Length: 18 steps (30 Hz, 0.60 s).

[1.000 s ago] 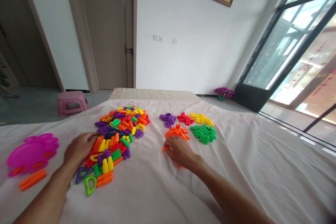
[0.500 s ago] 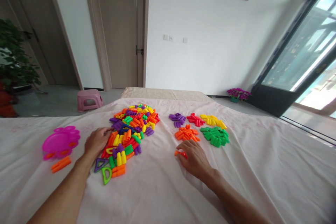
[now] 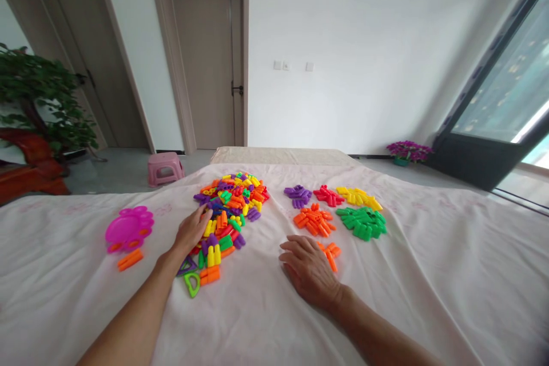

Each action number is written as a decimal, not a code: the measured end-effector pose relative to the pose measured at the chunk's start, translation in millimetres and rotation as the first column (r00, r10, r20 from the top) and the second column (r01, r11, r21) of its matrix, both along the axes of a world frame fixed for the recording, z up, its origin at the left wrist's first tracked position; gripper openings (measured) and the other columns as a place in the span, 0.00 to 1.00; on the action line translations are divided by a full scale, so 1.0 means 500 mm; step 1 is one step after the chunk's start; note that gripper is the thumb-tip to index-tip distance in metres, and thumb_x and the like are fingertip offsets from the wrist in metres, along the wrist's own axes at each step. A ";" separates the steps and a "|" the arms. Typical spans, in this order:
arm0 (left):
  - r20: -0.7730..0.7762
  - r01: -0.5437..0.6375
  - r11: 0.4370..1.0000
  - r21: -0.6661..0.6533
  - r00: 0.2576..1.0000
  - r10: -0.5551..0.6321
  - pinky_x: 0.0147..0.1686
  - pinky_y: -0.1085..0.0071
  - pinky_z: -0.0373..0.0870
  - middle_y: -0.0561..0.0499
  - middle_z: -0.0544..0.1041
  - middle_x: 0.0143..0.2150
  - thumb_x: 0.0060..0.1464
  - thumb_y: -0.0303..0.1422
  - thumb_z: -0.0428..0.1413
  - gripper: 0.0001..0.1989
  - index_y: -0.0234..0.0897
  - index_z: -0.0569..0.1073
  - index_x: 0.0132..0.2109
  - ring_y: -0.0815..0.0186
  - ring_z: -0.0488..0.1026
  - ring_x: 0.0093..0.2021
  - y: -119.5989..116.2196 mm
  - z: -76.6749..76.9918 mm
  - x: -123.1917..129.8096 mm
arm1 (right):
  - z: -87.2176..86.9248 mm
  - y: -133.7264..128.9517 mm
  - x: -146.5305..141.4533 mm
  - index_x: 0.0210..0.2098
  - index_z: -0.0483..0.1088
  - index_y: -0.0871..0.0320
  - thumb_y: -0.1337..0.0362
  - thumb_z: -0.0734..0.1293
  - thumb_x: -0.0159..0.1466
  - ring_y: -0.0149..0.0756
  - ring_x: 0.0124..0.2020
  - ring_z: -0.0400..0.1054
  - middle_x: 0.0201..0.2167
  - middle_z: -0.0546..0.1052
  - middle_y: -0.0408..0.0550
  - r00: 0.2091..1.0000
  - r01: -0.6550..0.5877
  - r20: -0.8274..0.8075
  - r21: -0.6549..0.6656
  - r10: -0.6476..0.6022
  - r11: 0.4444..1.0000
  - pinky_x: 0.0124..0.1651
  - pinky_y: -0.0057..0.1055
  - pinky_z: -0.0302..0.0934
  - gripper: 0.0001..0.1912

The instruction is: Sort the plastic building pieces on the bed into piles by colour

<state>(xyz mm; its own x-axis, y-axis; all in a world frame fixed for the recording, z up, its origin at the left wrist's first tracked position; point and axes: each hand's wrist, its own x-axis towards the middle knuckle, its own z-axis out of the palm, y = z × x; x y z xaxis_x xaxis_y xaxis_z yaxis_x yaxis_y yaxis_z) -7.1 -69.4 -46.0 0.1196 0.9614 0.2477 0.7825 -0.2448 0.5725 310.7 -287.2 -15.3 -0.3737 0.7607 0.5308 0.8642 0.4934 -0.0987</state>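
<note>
Cloth [image 3: 257, 314] separates the right hand [image 3: 311, 271], fingers [image 3: 295, 247] loosely parted, from the mixed pile [image 3: 234, 201], left hand [image 3: 191, 233] at its edge, grip unclear.

Your cloth-covered tabletop [image 3: 257, 320] bears a mixed heap [image 3: 222, 221] of coloured pieces, with a pink dish [image 3: 124, 230] and a lone orange piece [image 3: 130, 259] left of the heap, and, right of it, a purple pile [image 3: 298, 196], red pile [image 3: 329, 197], yellow pile [image 3: 358, 197], green pile [image 3: 362, 223], orange pile [image 3: 314, 219] and loose orange pieces [image 3: 332, 254].

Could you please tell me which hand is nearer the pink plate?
Left. The left hand lies right of the pink plate, by the mixed pile; the right hand is farther right.
</note>
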 end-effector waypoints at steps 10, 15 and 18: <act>0.092 0.159 0.985 0.070 0.982 -0.165 0.64 0.67 0.65 0.47 0.76 0.63 0.68 0.45 0.39 0.27 0.40 0.78 0.56 0.63 0.70 0.65 -0.049 0.017 0.072 | -0.004 0.000 0.005 0.42 0.76 0.54 0.67 0.61 0.72 0.44 0.58 0.67 0.51 0.80 0.51 1.000 -0.006 -0.011 -0.069 0.005 0.998 0.59 0.45 0.61 0.11; 0.051 -0.039 0.995 0.094 0.998 0.035 0.60 0.58 0.66 0.39 0.78 0.58 0.68 0.47 0.37 0.30 0.38 0.78 0.55 0.54 0.73 0.60 0.038 0.053 0.046 | 0.002 0.001 0.001 0.43 0.76 0.54 0.66 0.60 0.73 0.44 0.57 0.68 0.52 0.79 0.53 1.000 0.010 -0.008 -0.098 -0.011 0.995 0.58 0.44 0.62 0.12; -0.018 -0.098 0.992 0.081 0.995 0.100 0.61 0.51 0.63 0.32 0.74 0.62 0.64 0.50 0.45 0.30 0.36 0.74 0.61 0.47 0.69 0.63 0.117 0.058 0.036 | 0.003 0.001 -0.002 0.43 0.76 0.54 0.67 0.61 0.72 0.43 0.56 0.68 0.51 0.79 0.53 1.000 0.013 -0.019 -0.084 -0.015 0.996 0.58 0.43 0.62 0.11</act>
